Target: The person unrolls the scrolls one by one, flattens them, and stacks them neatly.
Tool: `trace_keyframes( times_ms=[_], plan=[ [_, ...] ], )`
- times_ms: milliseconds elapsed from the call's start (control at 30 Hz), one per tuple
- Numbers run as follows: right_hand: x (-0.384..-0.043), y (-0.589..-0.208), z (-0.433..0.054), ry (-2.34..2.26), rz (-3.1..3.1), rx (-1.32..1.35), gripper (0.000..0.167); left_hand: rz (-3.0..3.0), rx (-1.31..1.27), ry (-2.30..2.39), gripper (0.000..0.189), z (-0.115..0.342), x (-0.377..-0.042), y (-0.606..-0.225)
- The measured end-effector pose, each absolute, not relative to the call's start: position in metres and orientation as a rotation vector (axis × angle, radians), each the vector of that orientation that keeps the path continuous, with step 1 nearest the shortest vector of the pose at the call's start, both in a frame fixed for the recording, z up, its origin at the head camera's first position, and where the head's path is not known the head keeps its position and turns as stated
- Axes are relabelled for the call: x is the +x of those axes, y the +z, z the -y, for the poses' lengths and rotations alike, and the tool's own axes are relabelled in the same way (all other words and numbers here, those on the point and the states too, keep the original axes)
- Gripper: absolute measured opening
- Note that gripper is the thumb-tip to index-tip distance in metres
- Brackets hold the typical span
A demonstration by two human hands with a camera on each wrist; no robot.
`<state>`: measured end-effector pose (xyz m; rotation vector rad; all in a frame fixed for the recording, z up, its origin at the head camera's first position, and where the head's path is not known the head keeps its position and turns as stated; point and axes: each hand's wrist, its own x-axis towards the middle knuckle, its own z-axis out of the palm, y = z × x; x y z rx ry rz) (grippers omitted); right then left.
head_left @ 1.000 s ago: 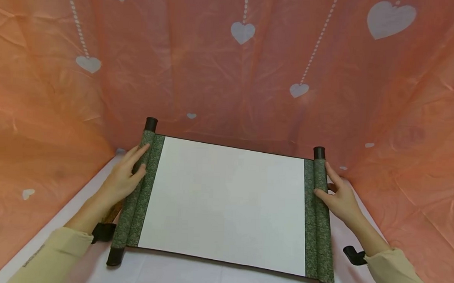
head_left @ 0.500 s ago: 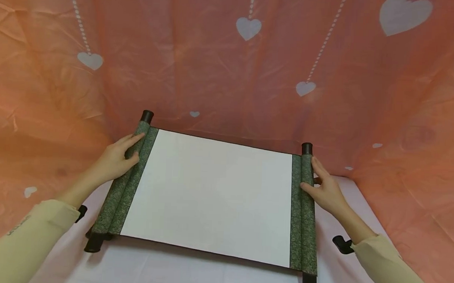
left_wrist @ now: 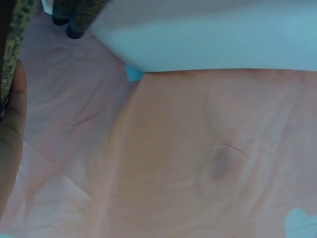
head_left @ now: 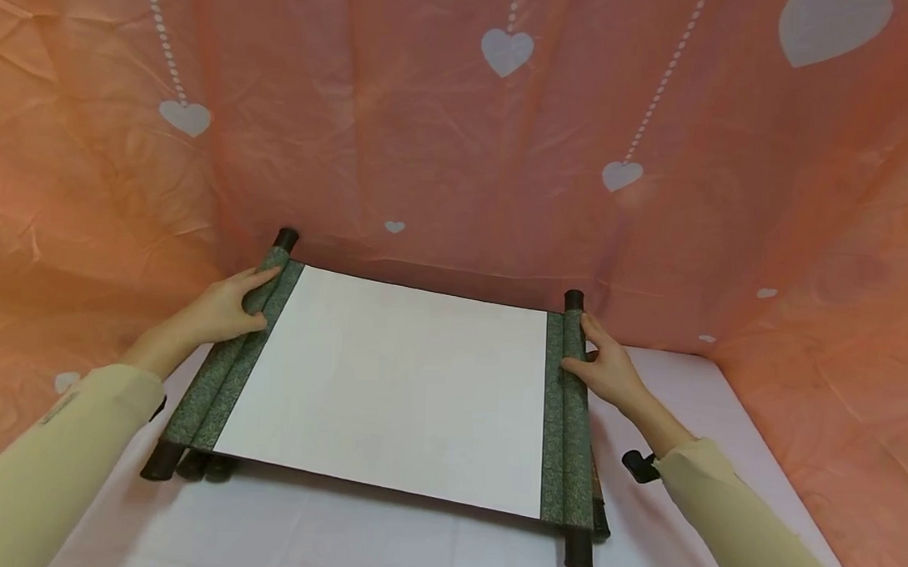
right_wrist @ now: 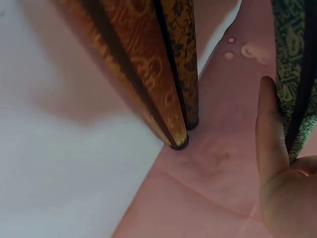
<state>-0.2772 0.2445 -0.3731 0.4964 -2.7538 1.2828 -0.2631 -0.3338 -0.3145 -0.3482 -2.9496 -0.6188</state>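
Stretched between the two hands is a partly unrolled scroll (head_left: 398, 382), with a blank white sheet, green patterned borders and black roller ends. In the head view it tilts, its left side higher. My left hand (head_left: 224, 309) grips the left roller, thumb on the near face and fingers along the top part. My right hand (head_left: 609, 368) grips the right roller with the thumb in front and other fingers behind it. The right wrist view shows that hand (right_wrist: 287, 198) against the green roller (right_wrist: 294, 59). Orange-gold brocade rollers (right_wrist: 148, 64) stand beside it, lower down, mostly covered by the scroll in the head view.
Black roller ends (head_left: 218, 467) of other scrolls poke out under the lower edge, with another black end (head_left: 602, 522) at right. A white-covered table (head_left: 340, 538) lies beneath. Orange cloth (head_left: 429, 149) with white hearts hangs behind and at both sides. A black fitting (head_left: 639, 467) is by the right sleeve.
Both hands have carried the scroll leftward, over the other rollers on the table. More roller ends now show beneath its lower left and lower right. The grip stays the same.
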Motion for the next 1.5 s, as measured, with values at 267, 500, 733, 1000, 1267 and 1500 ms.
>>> trace_keyframes(
  times_ms=[267,500,733,1000,1267,1500],
  plan=[
    [-0.290,-0.389,-0.225,1.419,2.794,0.482,0.086,2.992,-0.338,-0.606,0.075,0.343,-0.267,-0.327],
    [-0.298,-0.398,-0.218,1.328,2.824,0.455,0.086,2.982,-0.297,-0.638,0.069,0.346,-0.266,-0.337],
    [-0.308,-0.408,-0.216,1.315,2.835,0.455,0.086,2.966,-0.297,-0.644,0.063,0.349,-0.272,-0.354],
    [-0.312,-0.410,-0.215,1.289,2.894,0.483,0.086,2.971,-0.286,-0.670,0.056,0.350,-0.278,-0.365],
    [-0.318,-0.417,-0.215,1.199,3.006,0.496,0.088,2.978,-0.364,-0.643,0.052,0.352,-0.283,-0.371],
    [-0.322,-0.425,-0.205,1.083,2.999,0.603,0.087,3.035,-0.395,-0.616,0.050,0.361,-0.277,-0.382]
  ],
)
